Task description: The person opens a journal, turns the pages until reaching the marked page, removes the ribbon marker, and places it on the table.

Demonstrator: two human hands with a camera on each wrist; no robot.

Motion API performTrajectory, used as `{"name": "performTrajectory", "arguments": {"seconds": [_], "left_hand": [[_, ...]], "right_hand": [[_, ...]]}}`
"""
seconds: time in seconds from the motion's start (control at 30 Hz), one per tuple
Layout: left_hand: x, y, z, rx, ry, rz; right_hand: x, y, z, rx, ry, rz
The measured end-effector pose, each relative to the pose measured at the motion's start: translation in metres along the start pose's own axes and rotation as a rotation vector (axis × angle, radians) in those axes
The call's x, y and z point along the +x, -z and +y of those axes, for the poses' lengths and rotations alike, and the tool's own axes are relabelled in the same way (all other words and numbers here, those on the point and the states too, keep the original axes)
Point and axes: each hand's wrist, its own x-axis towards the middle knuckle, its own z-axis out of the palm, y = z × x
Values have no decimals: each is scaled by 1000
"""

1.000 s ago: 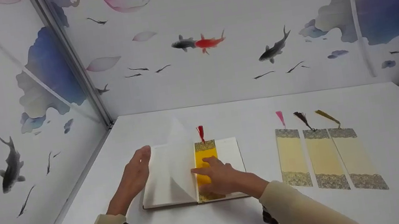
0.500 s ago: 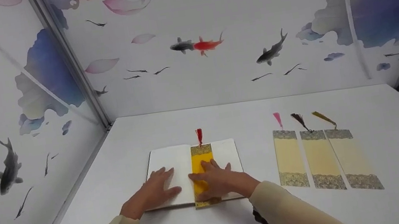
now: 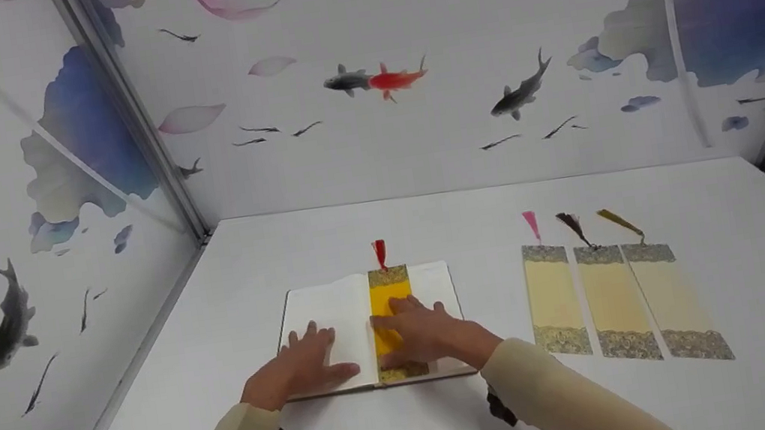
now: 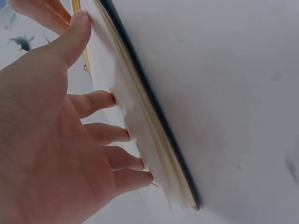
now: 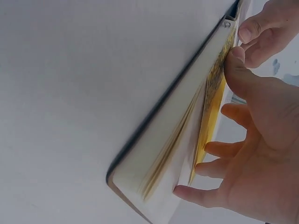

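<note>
An open book [image 3: 332, 306] with blank white pages lies on the white table. Along the inner side of its right page lies a yellow bookmark [image 3: 390, 293] with patterned ends and a red tassel [image 3: 380, 253] reaching past the top edge. My left hand [image 3: 307, 363] presses the left page with spread, fairly straight fingers; the left wrist view shows its fingertips [image 4: 122, 135] on the paper. My right hand [image 3: 421, 329] rests on the bookmark, its fingers spread too. In the right wrist view the right thumb [image 5: 237, 70] touches the bookmark's patterned lower end, near the spine.
Three paler bookmarks lie side by side to the right: one with a pink tassel [image 3: 554, 299], one with a dark brown tassel [image 3: 615, 301], one with an olive tassel [image 3: 677, 300]. White panels painted with fish stand behind and to the left of the table [image 3: 502, 409].
The upright page has come down flat onto the left side. My left hand moved from the book's left edge onto that page. The bookmark shifted slightly up the page under my right hand.
</note>
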Motion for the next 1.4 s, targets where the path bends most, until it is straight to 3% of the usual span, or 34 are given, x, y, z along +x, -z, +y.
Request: {"name": "performTrajectory", "arguments": {"seconds": [0.13,0.3,0.4,0.5,0.83,1.0,1.23,1.4], "left_hand": [[0,3,5,-10,15,-11],[0,6,7,-32,23,-28],[0,7,8,-39,29,-40],[0,8,9,-46,41,-45],[1,6,11,-90,58,-47],[3,5,12,-92,29,-43],[2,5,10,-90,66,-48],[2,6,9,-87,65,-54]], "right_hand": [[5,5,6,128,-46,148],[11,7,13,316,-216,281],[12,6,15,384,-293,280],[13,3,13,421,-319,272],[11,-5,-2,300,-382,281],[9,0,-7,273,-390,266],[10,3,-11,355,-439,209],[11,4,-9,345,-456,190]]}}
